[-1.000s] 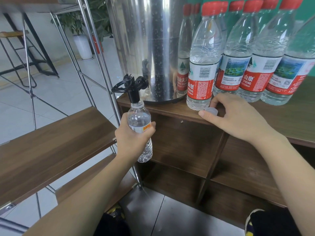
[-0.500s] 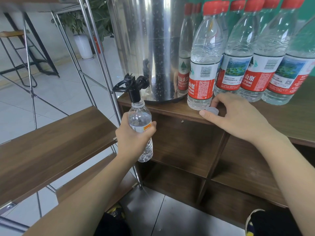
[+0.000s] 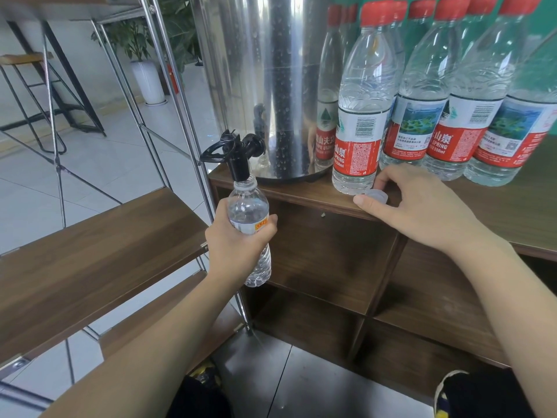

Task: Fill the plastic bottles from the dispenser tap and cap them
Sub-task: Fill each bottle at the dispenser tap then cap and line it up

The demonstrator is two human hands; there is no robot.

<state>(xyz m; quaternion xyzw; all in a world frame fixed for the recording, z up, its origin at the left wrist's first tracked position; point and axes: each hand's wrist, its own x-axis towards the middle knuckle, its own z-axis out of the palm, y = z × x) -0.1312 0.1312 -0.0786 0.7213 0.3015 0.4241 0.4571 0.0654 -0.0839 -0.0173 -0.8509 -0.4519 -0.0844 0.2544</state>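
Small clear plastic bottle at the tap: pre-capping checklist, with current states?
1. Small clear plastic bottle mouth directly under black dispenser tap: ok.
2. Left hand grip around the bottle's middle, bottle upright: ok.
3. Water level in the bottle: cannot tell.
4. Tap flowing or closed: cannot tell.
5. Translucent white cap on the brown wooden shelf edge, right hand fingers touching it: ok.
6. Cap lifted for screwing on: not ok, it lies on the shelf.

Red-and-white labels on the clear red-capped plastic bottles point(image 3: 361, 116) are showing "SPRING", "550ml", Chinese characters "山泉" and barcodes; the small handheld bottle's point(image 3: 250, 227) orange strip is unreadable.
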